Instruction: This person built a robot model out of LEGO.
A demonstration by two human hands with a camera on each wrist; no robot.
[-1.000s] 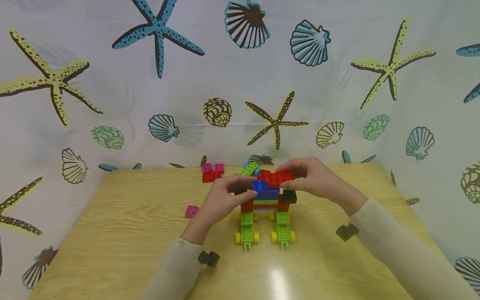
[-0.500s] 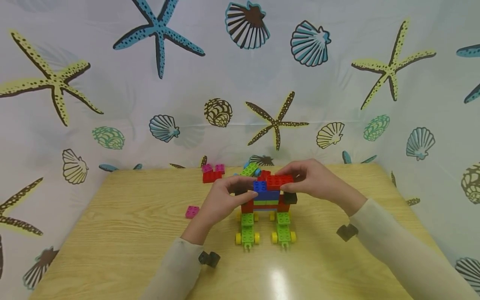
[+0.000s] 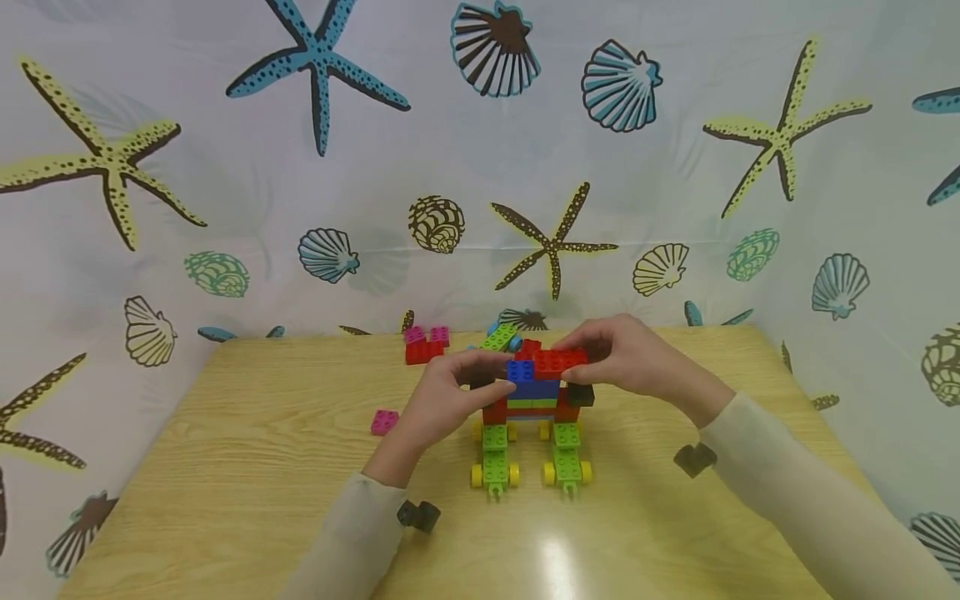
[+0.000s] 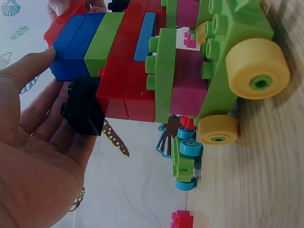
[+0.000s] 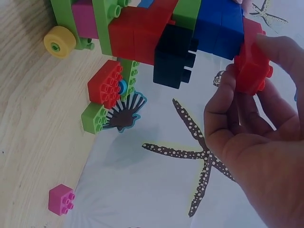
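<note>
A toy-brick structure stands mid-table on two green wheeled bases [image 3: 495, 458] with yellow wheels. Its body stacks red, light green and blue bricks, and a black brick [image 4: 84, 109] juts out at each side. My left hand [image 3: 450, 392] grips the top blue brick [image 3: 534, 389], thumb on the near face and fingers behind. With thumb and fingers my right hand [image 3: 630, 358] pinches a red brick [image 3: 558, 362] at the right end of the blue top. In the right wrist view this red brick [image 5: 251, 57] lies right against the blue one, its studs facing away.
Behind the structure are a green wheeled base [image 3: 498, 337] with blue wheels, a red brick [image 5: 104, 83] and a green brick [image 5: 94, 118]. Red bricks [image 3: 423, 352] topped with pink ones stand back left. A pink brick [image 3: 385, 422] lies left. Shell-patterned cloth hangs behind the table.
The red brick in my right hand has come down slightly onto the blue top. My left hand keeps its place on the blue brick.
</note>
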